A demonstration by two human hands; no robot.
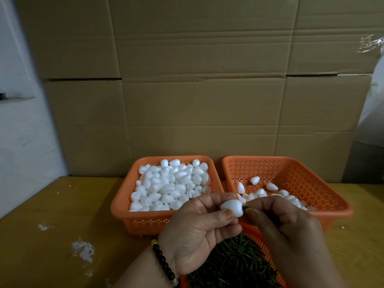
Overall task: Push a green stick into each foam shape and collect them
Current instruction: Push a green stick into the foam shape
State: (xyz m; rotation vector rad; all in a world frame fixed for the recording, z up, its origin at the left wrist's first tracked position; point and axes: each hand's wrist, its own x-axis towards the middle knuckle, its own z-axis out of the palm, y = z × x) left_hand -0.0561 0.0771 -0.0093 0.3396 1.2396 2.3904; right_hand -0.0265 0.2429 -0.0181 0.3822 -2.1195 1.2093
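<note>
My left hand point(199, 229) pinches a white foam shape point(231, 207) between thumb and fingers, above the near basket. My right hand point(284, 223) pinches a green stick point(245, 208) whose tip meets the right end of that foam shape; most of the stick is hidden by my fingers. The left orange basket point(120, 206) is heaped with plain white foam shapes point(172, 183). The right orange basket point(324, 196) holds several foam shapes point(270, 192) along its near side. Below my hands an orange basket point(259, 238) holds a pile of green sticks point(234, 265).
The baskets stand on a yellow-brown table point(62, 215) with white smears on its left part. A wall of brown cardboard boxes point(187, 90) rises right behind the baskets. A white wall is at the far left.
</note>
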